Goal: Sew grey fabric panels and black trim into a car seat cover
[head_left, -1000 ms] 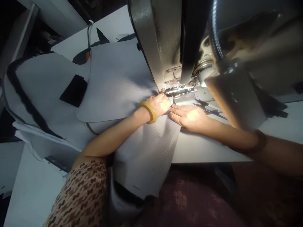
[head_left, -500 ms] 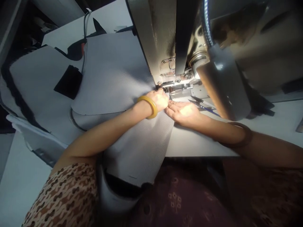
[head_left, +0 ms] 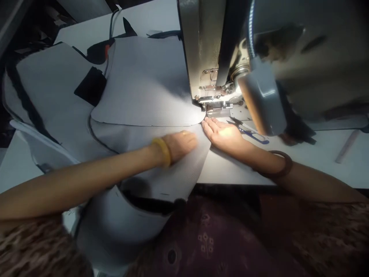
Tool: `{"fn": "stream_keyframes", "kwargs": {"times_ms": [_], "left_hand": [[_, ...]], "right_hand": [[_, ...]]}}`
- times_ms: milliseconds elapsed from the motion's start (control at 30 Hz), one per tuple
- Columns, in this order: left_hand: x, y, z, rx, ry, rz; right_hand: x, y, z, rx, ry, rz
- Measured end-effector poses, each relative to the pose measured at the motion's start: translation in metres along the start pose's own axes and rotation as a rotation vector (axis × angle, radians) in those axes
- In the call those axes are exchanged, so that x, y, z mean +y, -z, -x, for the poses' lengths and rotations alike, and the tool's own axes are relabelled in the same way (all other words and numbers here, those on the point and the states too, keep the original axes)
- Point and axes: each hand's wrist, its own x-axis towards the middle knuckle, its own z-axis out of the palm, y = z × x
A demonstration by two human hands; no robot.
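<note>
Grey mesh fabric lies in layered panels left of the sewing machine, its corner under the lamp light beside the presser foot. My left hand, blurred, is over the lower fabric panel with its fingers curled together; whatever they hold, if anything, cannot be made out. A yellow bangle circles that wrist. Palm-side partly up, my right hand rests at the fabric's right edge just in front of the machine, fingers stretched out and fingertips touching the cloth.
Blue-handled thread snips lie right of my right hand. A lamp on a flexible neck hangs above them. The white table runs along the front. A black patch sits on the fabric at left.
My left hand has moved away from the presser foot, down and left over the fabric. My right hand has stayed near the fabric edge. The whole view has shifted slightly.
</note>
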Motion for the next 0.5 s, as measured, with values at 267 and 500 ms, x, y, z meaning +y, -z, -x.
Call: {"fn": "stream_keyframes", "kwargs": {"times_ms": [267,500], "left_hand": [[-0.044,-0.002,0.063,-0.134,0.61,-0.039],[-0.043,0.047,0.066,-0.513,0.578,0.343]], "right_hand": [[-0.057,0.068,0.058,-0.21,0.137,-0.689],[-0.11,0.066,0.034,-0.372,0.173,-1.269]]}}
